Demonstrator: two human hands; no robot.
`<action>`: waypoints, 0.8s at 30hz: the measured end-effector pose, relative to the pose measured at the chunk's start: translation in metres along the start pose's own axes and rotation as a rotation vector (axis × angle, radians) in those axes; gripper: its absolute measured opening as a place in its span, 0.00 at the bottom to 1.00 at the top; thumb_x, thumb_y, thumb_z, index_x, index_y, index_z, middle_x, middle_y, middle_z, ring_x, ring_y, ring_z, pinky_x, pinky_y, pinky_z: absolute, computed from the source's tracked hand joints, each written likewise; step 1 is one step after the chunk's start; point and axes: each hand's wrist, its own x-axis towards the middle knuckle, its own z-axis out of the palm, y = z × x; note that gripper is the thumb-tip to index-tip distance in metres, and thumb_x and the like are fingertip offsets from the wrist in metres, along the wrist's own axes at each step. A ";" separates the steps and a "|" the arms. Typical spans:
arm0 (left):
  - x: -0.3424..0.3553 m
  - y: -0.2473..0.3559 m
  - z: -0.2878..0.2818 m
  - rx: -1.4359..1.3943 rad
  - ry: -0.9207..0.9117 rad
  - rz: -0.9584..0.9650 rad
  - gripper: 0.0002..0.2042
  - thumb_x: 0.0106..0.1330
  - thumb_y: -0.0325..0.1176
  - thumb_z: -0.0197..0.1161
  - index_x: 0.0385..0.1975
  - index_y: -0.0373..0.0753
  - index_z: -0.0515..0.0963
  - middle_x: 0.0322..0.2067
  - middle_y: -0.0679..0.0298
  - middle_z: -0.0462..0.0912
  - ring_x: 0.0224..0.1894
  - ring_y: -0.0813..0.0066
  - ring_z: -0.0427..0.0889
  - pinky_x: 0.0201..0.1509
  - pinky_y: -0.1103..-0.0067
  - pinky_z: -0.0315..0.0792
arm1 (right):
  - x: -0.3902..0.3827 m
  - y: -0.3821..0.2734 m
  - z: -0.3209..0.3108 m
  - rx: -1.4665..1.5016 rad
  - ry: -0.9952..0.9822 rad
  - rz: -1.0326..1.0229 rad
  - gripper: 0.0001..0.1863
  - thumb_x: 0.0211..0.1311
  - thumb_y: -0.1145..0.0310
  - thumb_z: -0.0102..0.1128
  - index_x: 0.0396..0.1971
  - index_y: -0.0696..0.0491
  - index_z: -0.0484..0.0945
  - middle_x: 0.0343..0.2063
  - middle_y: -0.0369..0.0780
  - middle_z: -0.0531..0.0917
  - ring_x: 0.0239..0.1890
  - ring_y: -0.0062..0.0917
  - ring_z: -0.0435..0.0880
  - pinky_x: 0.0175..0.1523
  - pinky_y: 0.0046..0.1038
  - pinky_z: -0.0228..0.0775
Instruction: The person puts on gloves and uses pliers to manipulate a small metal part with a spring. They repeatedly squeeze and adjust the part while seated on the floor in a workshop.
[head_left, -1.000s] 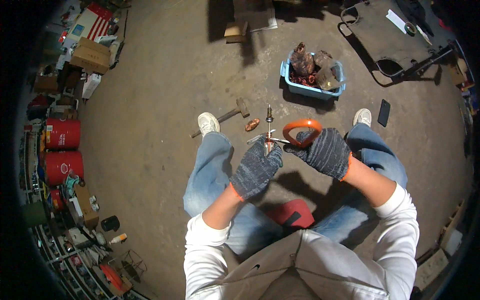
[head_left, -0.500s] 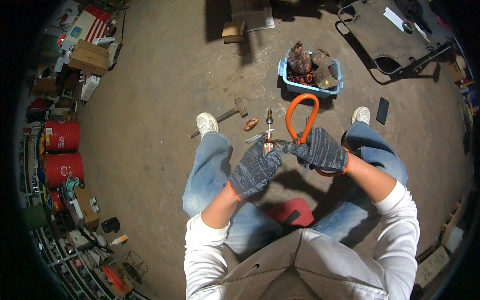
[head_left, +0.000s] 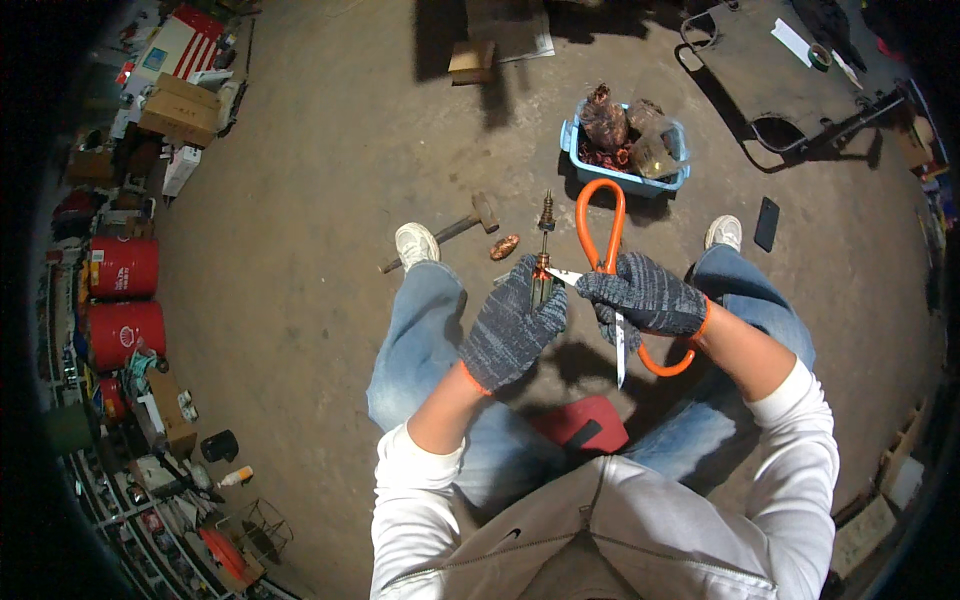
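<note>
My left hand [head_left: 515, 325], in a dark grey knitted glove, is closed around a motor armature [head_left: 542, 288]. Copper winding shows at its upper end, and a thin shaft with a spring-like end points away from me. My right hand [head_left: 645, 297], gloved alike, grips orange-handled scissors [head_left: 619, 205], spread wide. One blade points left and its tip touches or nearly touches the copper winding; the other points toward me, below the hand. Beyond my left hand lie a copper lump [head_left: 505, 247] and a hammer [head_left: 484, 212]; a thin tool there is mostly hidden.
A blue basin [head_left: 568, 140] holding copper scrap and wrapped bundles stands ahead. A phone [head_left: 767, 223] lies to the right, near a metal-framed chair [head_left: 800, 100]. Red drums [head_left: 124, 268] and cluttered shelves line the left. A red padded object [head_left: 585, 425] is between my legs.
The scissors have turned and opened wider in my right hand, so both blades now show. The armature has turned slightly in my left hand, its shaft end moving a little farther away.
</note>
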 end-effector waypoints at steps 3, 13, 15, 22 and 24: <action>0.001 0.006 -0.001 -0.034 0.027 -0.114 0.21 0.57 0.31 0.58 0.48 0.26 0.66 0.40 0.44 0.73 0.44 0.49 0.74 0.50 0.67 0.68 | -0.001 -0.004 0.006 -0.036 0.015 0.095 0.16 0.53 0.71 0.52 0.45 0.45 0.71 0.23 0.40 0.76 0.21 0.31 0.76 0.26 0.31 0.68; -0.004 0.010 -0.001 -0.185 -0.057 -0.209 0.22 0.58 0.30 0.57 0.49 0.25 0.64 0.41 0.43 0.73 0.46 0.51 0.74 0.52 0.68 0.67 | 0.004 -0.030 -0.009 0.475 -0.028 0.474 0.09 0.57 0.61 0.52 0.25 0.51 0.72 0.13 0.37 0.75 0.16 0.22 0.75 0.23 0.25 0.66; -0.003 0.016 -0.002 -0.121 -0.065 -0.140 0.21 0.58 0.29 0.57 0.49 0.25 0.65 0.42 0.43 0.73 0.47 0.51 0.74 0.53 0.69 0.68 | 0.003 -0.024 -0.007 0.416 -0.137 0.486 0.11 0.55 0.68 0.50 0.40 0.47 0.70 0.18 0.39 0.75 0.19 0.28 0.76 0.25 0.29 0.67; -0.001 0.020 -0.004 0.166 -0.028 0.146 0.14 0.59 0.26 0.55 0.44 0.26 0.69 0.41 0.43 0.73 0.46 0.52 0.74 0.51 0.68 0.68 | -0.007 -0.007 0.009 0.150 -0.028 0.098 0.23 0.57 0.75 0.47 0.54 0.45 0.68 0.20 0.41 0.75 0.21 0.34 0.76 0.27 0.32 0.68; -0.001 0.018 -0.005 0.332 -0.037 0.295 0.12 0.59 0.25 0.54 0.42 0.27 0.71 0.39 0.44 0.74 0.45 0.53 0.75 0.50 0.68 0.69 | -0.008 -0.002 0.011 0.108 -0.024 0.067 0.22 0.58 0.74 0.46 0.54 0.44 0.69 0.20 0.41 0.75 0.21 0.33 0.76 0.27 0.32 0.68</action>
